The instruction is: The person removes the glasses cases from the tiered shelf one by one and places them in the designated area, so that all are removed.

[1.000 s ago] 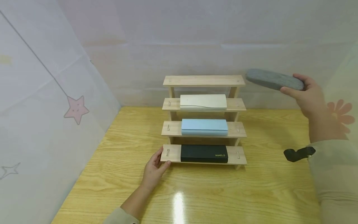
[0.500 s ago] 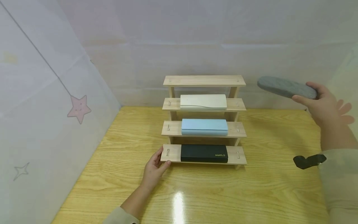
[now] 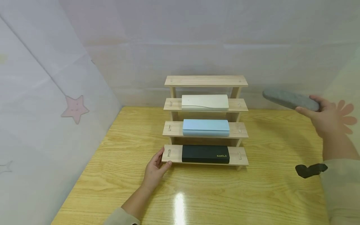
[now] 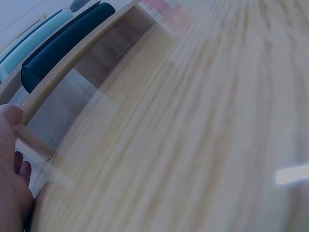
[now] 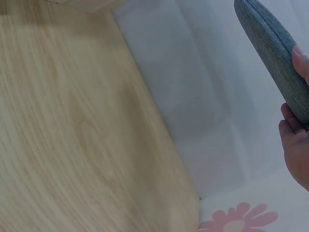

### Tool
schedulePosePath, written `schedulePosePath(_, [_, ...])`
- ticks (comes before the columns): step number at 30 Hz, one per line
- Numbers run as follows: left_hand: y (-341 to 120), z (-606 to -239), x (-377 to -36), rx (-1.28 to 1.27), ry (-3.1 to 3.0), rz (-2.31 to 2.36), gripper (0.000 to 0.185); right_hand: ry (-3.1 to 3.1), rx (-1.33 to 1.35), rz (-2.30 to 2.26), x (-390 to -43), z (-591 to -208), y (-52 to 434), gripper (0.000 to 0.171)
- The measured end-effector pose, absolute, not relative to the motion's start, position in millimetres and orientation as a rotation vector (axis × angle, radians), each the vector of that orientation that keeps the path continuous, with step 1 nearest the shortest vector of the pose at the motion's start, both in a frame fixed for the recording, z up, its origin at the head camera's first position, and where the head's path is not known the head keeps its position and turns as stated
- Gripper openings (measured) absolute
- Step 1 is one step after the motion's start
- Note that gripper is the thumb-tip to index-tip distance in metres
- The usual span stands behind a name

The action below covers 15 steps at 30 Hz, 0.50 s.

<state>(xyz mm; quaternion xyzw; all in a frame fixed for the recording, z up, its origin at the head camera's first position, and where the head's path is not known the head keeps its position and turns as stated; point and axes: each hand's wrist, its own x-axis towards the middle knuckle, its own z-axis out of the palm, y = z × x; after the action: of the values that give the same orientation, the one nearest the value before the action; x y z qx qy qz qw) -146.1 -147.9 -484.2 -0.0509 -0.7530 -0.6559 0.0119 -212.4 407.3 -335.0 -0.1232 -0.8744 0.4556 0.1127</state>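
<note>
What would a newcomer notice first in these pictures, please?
Probably the grey case, held up in the right hand, right of the wooden rack. Then the white case, blue case and black case on the rack's lower shelves; the left hand holds the lowest shelf by its left end.

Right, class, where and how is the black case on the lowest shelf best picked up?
Probably best: grip the black case at mid-length from the front and above, pinching its long front and back sides. It lies flat along the lowest shelf, front near the shelf's edge, and the shelves above step back.
</note>
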Motion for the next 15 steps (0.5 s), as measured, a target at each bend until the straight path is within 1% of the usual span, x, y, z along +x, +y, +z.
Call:
schedulePosePath(7, [-148,-483,-146,-0.166,-2.345,-2.038,0.069,-2.536,-0.361,1.451,-210,-350,411,0.081])
schedulePosePath(15, [-148,-482,-146,-0.17,-2.343,-2.041,0.069,-2.571,-0.34,1.447,-205,-363,416,0.084])
